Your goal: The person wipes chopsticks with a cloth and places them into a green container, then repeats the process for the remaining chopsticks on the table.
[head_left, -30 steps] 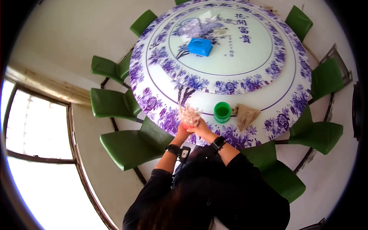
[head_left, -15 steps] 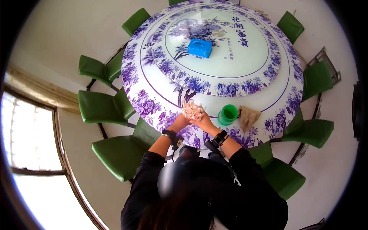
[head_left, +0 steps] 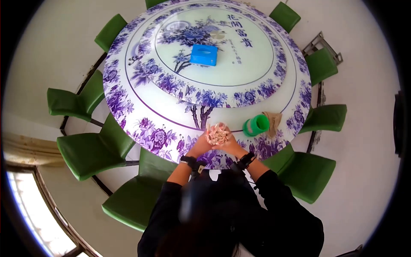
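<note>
Both my hands are closed together around a bundle of thin, pale pink-and-white sticks (head_left: 217,133), held just above the table's near edge. Their ends face up toward me; the exact kind is too small to make out. My left hand (head_left: 200,145) wraps the bundle's left side, and my right hand (head_left: 231,146) wraps its right side. The lower part of the sticks is hidden by my fingers. Just right of my right hand stands a green open-topped container (head_left: 256,125). Behind it, to the right, lies a crumpled brown cloth (head_left: 274,121).
The round table (head_left: 162,119) has a purple flower pattern and a raised turntable (head_left: 252,81) in its middle. A blue tissue box (head_left: 204,55) rests on the turntable. Green chairs (head_left: 95,145) surround the table, and a window (head_left: 43,214) is at lower left.
My view has swung so that the table appears farther left. The bundle's ends look rounder and more evenly gathered. My hands stay closed around it.
</note>
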Demonstrator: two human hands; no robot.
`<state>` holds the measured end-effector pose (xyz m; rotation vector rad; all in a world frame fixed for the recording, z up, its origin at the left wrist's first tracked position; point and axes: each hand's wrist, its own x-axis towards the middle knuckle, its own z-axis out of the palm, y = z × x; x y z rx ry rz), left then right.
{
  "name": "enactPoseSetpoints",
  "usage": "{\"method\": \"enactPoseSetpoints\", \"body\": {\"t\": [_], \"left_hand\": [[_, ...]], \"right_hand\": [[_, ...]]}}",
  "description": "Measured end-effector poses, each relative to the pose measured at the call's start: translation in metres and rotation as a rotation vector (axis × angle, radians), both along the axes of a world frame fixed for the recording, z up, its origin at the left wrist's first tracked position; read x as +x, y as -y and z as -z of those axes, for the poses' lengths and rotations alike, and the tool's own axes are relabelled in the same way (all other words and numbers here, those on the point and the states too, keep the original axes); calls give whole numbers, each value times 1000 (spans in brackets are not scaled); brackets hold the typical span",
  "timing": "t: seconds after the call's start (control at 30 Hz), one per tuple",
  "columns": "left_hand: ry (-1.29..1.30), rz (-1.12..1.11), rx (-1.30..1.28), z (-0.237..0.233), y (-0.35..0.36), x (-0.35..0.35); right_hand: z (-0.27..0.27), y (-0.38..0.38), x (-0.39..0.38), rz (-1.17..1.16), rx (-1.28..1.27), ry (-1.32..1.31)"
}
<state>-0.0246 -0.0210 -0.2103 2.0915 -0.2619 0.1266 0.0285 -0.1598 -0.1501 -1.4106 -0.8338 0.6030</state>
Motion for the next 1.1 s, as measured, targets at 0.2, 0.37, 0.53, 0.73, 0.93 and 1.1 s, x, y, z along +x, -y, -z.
{"method": "enactPoseSetpoints", "body": {"t": [0.2,0.37,0.53,0.73,0.93,1.1], "left_hand": [[-100,23,-553,-55,-3,-7],[286,34,112,27,4,4],[-262,-71,-367,26,3,8],[-132,-74,-386,-49,-4,-2],[-447,-147,-750,-77,4,24],[-527,-197,-730,-80,19,38]], "right_hand": [[-1,7,-9,66,-148,18],[19,-2,-6,-40,-269,391],[8,-2,-12,37,-199,75],[8,0,-1,148,-338,269],[-25,3,19,97,-116,-244],[-26,10,27,182,-36,-544]]}}
